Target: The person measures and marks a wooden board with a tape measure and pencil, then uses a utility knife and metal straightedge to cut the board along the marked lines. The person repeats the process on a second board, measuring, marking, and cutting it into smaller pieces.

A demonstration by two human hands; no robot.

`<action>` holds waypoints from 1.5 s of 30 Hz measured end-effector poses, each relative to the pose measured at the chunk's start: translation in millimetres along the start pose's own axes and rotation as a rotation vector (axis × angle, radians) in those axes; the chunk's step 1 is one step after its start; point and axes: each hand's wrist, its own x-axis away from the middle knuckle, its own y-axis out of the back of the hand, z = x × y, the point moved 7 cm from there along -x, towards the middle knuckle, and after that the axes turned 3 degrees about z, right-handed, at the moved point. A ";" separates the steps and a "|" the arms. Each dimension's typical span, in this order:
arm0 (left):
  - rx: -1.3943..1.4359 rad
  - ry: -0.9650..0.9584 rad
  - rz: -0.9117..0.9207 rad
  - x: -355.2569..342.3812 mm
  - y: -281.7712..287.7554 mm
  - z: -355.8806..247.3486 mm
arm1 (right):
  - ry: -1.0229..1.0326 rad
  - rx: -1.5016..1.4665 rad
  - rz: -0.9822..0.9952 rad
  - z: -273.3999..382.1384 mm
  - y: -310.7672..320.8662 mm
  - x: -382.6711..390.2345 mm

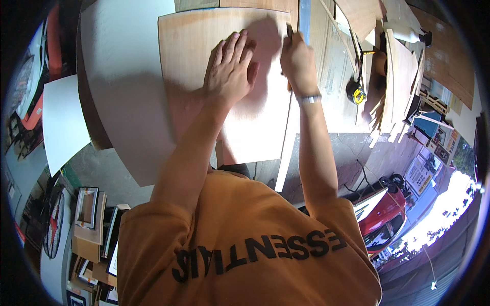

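Note:
A pale plywood sheet (189,66) lies in front of me on the work surface, partly in shadow and brightly lit near me. My left hand (232,69) rests flat on it, fingers stretched out and a little apart, holding nothing. At the sheet's right edge, my right hand (298,64) is closed around a slim dark tool (290,30). One end of that tool sticks out beyond the fist; the rest is mostly covered, so its exact kind is unclear. A pale straight strip (285,166) runs along the same edge, below the right hand.
A large white panel (122,76) lies left of the plywood. Toward the right are a yellow-and-black tape measure (356,93), thin wood offcuts (390,86) and a white bottle (403,31). Picture frames (87,206) stand at lower left; a red car (385,217) is at far right.

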 end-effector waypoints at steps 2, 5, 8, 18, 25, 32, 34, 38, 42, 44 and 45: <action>0.018 0.003 0.010 -3.1 1.7 1.4 | 0.015 0.077 -0.042 11.6 -12.3 -41.4; 0.044 0.011 0.020 -5.3 3.2 2.1 | -0.168 0.031 0.116 3.9 -31.8 -62.6; 0.028 0.010 0.023 -5.3 4.0 1.7 | -0.149 0.068 0.162 3.6 -34.4 -63.6; 0.095 0.030 0.011 -4.9 4.9 4.8 | -0.137 0.156 0.220 21.4 -22.2 -67.0; 0.043 0.025 -0.017 -2.3 -0.5 2.2 | 0.041 0.347 0.400 5.3 -29.8 -6.4; 0.003 0.031 -0.061 0.7 -14.3 -1.4 | -0.172 0.100 0.257 -52.5 -43.8 199.9; -0.075 0.028 -0.029 2.7 -17.7 -2.5 | -0.293 0.116 0.346 -58.4 -44.3 242.3; -0.170 0.020 0.015 2.3 -20.8 -2.0 | -0.301 0.208 0.438 -60.7 -41.8 269.6; -0.113 0.025 0.059 2.4 -18.2 -1.5 | -0.290 0.125 0.584 -56.3 -17.5 229.7; -0.067 0.038 0.084 -0.4 -16.6 -0.7 | -0.082 -0.045 0.278 -30.2 12.6 162.2; -0.027 0.016 0.041 -0.4 -10.7 -1.1 | -0.098 -0.056 0.190 -24.2 14.6 120.7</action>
